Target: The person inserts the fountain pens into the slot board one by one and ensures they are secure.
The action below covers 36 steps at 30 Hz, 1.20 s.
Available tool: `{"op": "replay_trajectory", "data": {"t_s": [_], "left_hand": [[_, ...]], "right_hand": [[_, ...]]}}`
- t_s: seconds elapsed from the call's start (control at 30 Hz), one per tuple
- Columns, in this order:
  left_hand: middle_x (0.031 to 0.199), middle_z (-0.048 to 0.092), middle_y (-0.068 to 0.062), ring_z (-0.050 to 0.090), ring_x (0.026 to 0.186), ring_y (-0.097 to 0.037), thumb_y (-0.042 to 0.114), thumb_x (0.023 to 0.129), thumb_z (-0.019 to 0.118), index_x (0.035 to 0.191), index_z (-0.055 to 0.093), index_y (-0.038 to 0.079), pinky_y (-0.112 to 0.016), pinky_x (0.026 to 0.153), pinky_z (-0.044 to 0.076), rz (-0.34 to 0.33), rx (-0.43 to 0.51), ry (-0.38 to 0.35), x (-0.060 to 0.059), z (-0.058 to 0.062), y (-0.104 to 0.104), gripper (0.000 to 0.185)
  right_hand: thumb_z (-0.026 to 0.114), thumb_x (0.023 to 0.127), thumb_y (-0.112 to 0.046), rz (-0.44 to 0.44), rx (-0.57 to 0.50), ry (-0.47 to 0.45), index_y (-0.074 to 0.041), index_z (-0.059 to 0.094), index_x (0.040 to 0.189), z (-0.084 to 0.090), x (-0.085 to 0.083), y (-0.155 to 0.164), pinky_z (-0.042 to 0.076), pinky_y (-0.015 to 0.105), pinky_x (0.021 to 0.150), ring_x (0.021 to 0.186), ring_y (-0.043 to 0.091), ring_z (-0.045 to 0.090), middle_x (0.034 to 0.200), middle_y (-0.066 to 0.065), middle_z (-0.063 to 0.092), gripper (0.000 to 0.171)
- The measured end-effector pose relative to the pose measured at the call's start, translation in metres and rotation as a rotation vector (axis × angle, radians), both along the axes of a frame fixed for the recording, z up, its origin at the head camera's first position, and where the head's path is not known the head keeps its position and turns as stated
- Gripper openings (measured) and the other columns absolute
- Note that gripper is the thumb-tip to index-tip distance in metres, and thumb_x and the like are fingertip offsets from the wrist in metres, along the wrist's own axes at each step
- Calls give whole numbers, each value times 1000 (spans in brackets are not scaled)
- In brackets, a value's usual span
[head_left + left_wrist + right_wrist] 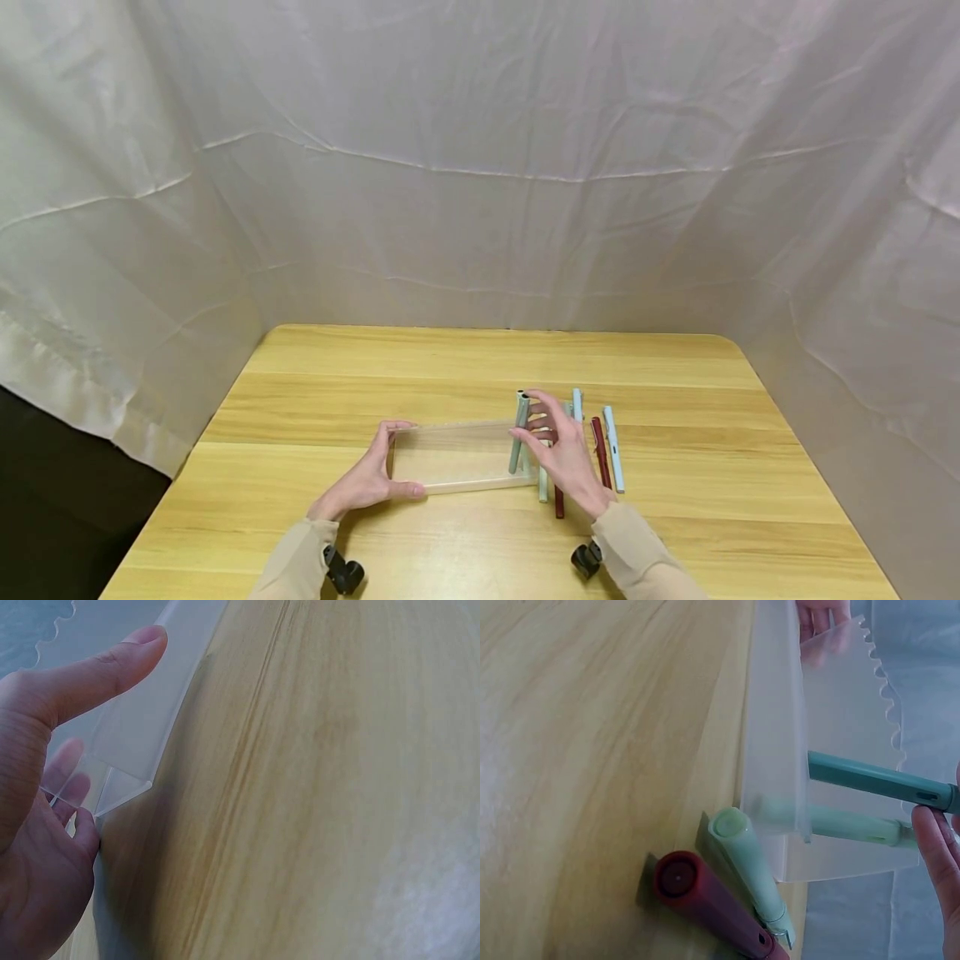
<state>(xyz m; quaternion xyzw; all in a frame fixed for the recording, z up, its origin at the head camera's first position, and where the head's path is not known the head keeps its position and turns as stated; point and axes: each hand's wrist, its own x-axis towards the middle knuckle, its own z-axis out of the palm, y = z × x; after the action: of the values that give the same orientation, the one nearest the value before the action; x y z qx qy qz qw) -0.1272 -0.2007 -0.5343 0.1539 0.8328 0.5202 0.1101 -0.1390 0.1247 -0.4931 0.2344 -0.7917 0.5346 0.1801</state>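
A clear, frosted plastic box with a scalloped edge lies on the table. My left hand grips its left end, thumb on the near wall and fingers at the far side. Between thumb and fingertips, my right hand holds a dark green pen tilted over the box's right end. A pale green pen stands beside it, partly seen through the box wall; whether the fingers also touch it I cannot tell. Outside that end lie another pale green pen and a dark red pen.
Right of my right hand lie a second dark red pen and a light blue pen. Another light blue pen shows behind the hand. White cloth hangs around the wooden table.
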Motion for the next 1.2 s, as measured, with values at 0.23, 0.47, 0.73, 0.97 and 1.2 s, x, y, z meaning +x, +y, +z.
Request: {"op": "replay_trajectory", "data": {"t_s": [0.23,0.47,0.73,0.97,1.2], "left_hand": [[155,32,-22,25,148,-47,29,70,92,145,29,10,-70,122,16,3,-10,3,0,0,0,100],[155,32,-22,27,148,-46,29,70,92,145,29,10,-70,122,16,5,-14,0,0,0,0,100],[154,33,-21,29,146,-45,29,70,92,145,28,10,-69,122,17,8,-13,2,1,1,0,100],[154,34,-21,29,147,-45,28,70,92,145,28,10,-69,122,17,7,-17,3,1,1,1,100],[154,34,-20,30,146,-45,28,70,92,145,29,10,-69,122,18,7,-17,5,1,1,0,100]], "right_hand": [[80,82,-4,2,24,19,-8,56,135,-2,0,-1,63,25,68,78,23,73,93,13,72,58],[80,81,-1,18,75,136,-4,55,136,-6,0,-4,63,24,65,71,22,73,89,10,74,61],[81,79,0,6,115,174,-2,57,135,-7,3,-5,62,19,65,71,19,73,88,10,73,60],[80,82,-2,10,147,160,-5,56,137,-8,6,-4,62,22,65,70,17,73,85,8,74,60],[79,84,-3,40,194,120,-6,52,141,-6,6,0,63,25,65,70,14,71,90,8,71,63]]}}
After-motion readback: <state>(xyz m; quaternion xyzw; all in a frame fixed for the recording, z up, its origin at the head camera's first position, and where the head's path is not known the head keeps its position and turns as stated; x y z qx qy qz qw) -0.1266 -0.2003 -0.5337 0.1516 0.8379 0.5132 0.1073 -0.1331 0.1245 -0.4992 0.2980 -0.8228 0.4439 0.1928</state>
